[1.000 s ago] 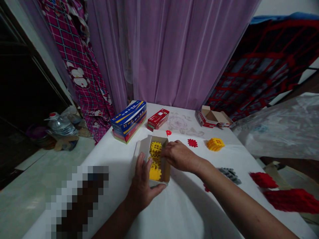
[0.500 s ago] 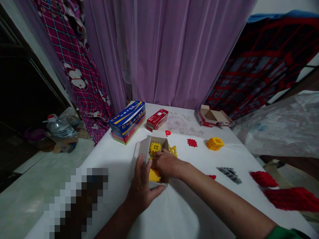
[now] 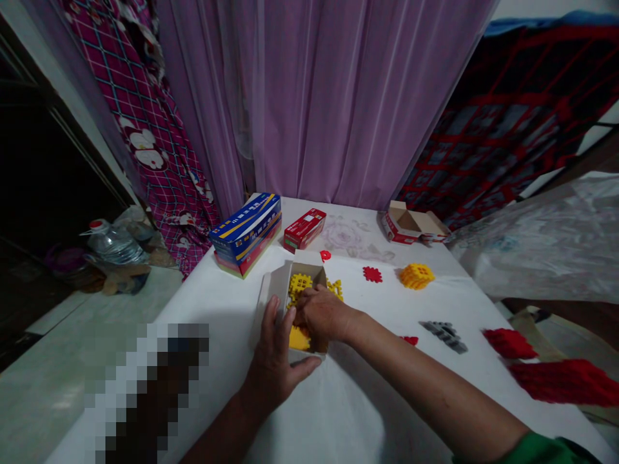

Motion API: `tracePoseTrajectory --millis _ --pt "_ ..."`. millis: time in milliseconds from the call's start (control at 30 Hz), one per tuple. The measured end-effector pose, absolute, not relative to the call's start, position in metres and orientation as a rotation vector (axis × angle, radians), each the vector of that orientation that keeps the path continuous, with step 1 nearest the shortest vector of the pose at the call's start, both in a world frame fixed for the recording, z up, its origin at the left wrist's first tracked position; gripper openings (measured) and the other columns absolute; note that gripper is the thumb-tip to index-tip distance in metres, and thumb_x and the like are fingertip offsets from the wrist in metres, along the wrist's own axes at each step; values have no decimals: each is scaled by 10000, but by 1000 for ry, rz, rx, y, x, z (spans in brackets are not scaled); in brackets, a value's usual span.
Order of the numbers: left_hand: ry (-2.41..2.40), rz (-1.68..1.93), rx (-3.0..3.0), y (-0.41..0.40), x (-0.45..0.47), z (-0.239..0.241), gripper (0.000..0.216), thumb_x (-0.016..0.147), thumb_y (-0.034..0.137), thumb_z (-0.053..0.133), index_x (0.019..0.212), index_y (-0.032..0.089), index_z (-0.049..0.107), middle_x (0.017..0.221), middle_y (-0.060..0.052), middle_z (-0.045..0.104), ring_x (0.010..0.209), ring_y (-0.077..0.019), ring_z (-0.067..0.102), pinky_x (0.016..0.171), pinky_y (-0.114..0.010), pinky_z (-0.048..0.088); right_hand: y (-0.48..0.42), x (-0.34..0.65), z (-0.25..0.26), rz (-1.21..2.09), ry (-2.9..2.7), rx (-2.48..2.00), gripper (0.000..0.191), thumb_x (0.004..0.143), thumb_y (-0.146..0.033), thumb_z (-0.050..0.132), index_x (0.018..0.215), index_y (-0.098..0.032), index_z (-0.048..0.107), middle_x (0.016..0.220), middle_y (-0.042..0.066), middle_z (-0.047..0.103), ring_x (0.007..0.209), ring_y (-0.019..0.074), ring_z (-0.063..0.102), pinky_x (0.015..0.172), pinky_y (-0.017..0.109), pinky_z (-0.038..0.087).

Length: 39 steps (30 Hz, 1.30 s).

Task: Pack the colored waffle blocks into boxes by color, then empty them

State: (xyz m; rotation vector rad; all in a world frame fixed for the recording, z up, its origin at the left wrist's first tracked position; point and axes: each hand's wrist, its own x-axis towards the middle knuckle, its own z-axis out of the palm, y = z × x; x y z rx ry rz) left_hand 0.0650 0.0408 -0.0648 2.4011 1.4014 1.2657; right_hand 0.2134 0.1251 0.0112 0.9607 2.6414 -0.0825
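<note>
A small open cardboard box [image 3: 273, 291] lies on the white table [image 3: 348, 399], with yellow plastic lattice pieces [image 3: 300, 285] inside. My left hand [image 3: 278, 357] grips the box's near end, fingers along its left wall and thumb under the front. My right hand [image 3: 323, 314] reaches into the box, fingers curled down on the yellow pieces; what they hold is hidden. One yellow piece [image 3: 335, 288] lies just outside the box's right wall.
A blue box [image 3: 246, 232] and a red box [image 3: 304, 228] stand behind. An open red-and-white carton [image 3: 409, 225] is far right. A yellow lattice cube [image 3: 416, 276], red pieces [image 3: 372, 274], grey pieces [image 3: 443, 335] and red heaps [image 3: 561, 380] lie right. A bottle [image 3: 113, 243] stands off-table left.
My right hand has moved from the box's right wall down into the box, uncovering a yellow piece beside the wall. My left hand has kept its grip.
</note>
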Motion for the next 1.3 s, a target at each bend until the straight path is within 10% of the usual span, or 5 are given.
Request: tracePoseTrajectory --millis 967,1300 --pt "1418 1261 2399 42 63 -62 962 728 310 765 1476 190 172 1525 -257 199 1417 -410 256 1038 -571 410 137 304 44 -111 2692 1791 338 865 -132 464 1058 -241 720 1071 60 697 982 182 605 868 300 418" --pt "1420 1310 2439 46 66 -68 831 786 315 703 1462 194 234 1502 -232 271 1410 -394 284 1017 -545 450 153 474 15 -29 1541 2807 777 828 -596 517 1455 -164 363 1321 213 549 1136 322 591 891 417 470"
